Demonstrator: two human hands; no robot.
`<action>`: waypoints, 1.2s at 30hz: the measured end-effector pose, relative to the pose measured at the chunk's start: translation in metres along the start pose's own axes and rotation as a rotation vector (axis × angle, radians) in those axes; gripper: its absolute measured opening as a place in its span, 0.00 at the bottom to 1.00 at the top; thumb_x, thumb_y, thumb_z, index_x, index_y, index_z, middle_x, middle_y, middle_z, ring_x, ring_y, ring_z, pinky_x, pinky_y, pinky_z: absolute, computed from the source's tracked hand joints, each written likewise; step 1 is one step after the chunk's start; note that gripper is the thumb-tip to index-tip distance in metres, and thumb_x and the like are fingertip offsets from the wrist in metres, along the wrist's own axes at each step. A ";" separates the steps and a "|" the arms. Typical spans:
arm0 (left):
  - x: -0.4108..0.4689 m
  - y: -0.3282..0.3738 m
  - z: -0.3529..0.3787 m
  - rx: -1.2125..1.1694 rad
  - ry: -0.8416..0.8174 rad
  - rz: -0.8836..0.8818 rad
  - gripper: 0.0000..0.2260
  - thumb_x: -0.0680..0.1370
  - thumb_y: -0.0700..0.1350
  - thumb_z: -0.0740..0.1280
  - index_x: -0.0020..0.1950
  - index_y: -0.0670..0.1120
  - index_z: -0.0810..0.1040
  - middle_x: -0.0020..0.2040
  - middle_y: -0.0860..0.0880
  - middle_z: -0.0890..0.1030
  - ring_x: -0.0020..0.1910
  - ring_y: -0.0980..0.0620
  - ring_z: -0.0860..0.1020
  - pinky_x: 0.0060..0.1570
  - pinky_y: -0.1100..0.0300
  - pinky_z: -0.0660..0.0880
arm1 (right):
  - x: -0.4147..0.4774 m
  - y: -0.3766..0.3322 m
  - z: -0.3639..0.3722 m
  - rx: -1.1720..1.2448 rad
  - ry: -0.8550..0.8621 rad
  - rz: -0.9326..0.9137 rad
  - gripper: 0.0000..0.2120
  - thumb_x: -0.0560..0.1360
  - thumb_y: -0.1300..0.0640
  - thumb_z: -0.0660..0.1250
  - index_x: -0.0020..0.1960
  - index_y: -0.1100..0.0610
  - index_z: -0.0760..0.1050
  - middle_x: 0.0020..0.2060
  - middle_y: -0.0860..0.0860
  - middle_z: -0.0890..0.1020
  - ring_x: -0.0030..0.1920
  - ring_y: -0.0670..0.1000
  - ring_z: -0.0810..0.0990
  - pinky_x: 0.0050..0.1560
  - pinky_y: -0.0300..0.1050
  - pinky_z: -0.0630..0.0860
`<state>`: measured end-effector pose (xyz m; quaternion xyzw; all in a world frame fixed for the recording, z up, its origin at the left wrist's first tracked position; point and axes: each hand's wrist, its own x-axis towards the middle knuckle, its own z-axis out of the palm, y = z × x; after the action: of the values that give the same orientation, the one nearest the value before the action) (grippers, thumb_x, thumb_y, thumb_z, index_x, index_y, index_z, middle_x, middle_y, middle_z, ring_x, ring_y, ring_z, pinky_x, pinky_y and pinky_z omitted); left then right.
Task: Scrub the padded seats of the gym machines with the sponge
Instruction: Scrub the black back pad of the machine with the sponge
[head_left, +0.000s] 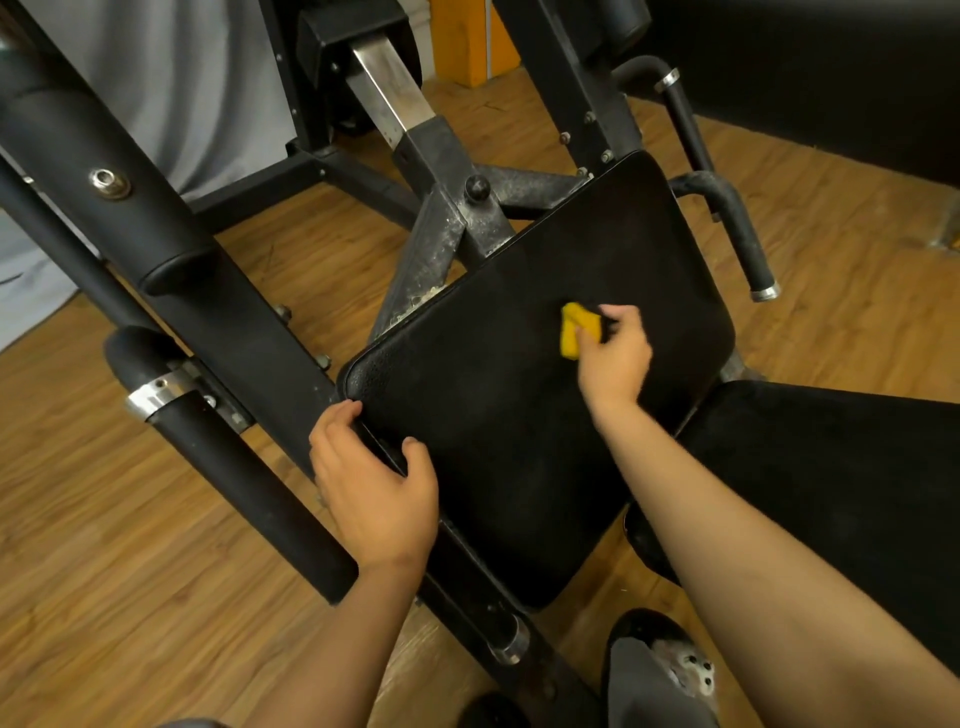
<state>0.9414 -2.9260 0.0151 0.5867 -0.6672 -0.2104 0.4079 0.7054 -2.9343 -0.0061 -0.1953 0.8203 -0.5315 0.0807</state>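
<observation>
Left grip (374, 483) clamps the near-left edge of the padded seat (493, 415), steadying it. Further right, the yellow sponge (573, 331) sits pressed on the seat's upper-right part, poking out left of your right grip (615, 358), which grasps it. Judged mid-scrub: no wet trail shows, so coverage can't be told.

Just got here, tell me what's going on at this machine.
A person is cleaning the black padded seat of a gym machine. Their right hand grips a yellow sponge against the seat's top, toward its far right part. Their left hand holds the seat's near left edge, thumb on top, fingers curled over the side. The machine stands on a wooden floor.
</observation>
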 end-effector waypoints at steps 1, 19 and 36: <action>0.000 0.000 0.000 -0.008 0.002 -0.004 0.23 0.73 0.40 0.70 0.67 0.41 0.69 0.65 0.45 0.70 0.67 0.48 0.68 0.68 0.45 0.67 | -0.015 -0.003 0.004 0.027 -0.057 -0.090 0.14 0.74 0.60 0.70 0.58 0.53 0.74 0.53 0.51 0.80 0.54 0.51 0.79 0.57 0.49 0.77; 0.001 -0.003 0.001 -0.096 0.000 -0.078 0.25 0.74 0.42 0.70 0.69 0.42 0.68 0.66 0.46 0.69 0.66 0.47 0.70 0.65 0.43 0.70 | 0.006 -0.075 0.031 -0.063 -0.162 -0.331 0.14 0.74 0.61 0.70 0.58 0.55 0.73 0.53 0.52 0.79 0.54 0.51 0.78 0.56 0.50 0.76; 0.013 0.046 -0.041 0.054 -0.286 0.041 0.25 0.75 0.42 0.69 0.70 0.40 0.67 0.69 0.43 0.67 0.70 0.43 0.65 0.69 0.48 0.62 | -0.079 -0.084 -0.106 -0.181 -0.499 -0.335 0.12 0.73 0.61 0.72 0.54 0.53 0.74 0.41 0.40 0.73 0.42 0.38 0.72 0.38 0.23 0.67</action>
<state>0.9456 -2.9198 0.0775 0.5478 -0.7357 -0.2655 0.2969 0.7608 -2.8436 0.1089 -0.4586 0.7756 -0.3979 0.1729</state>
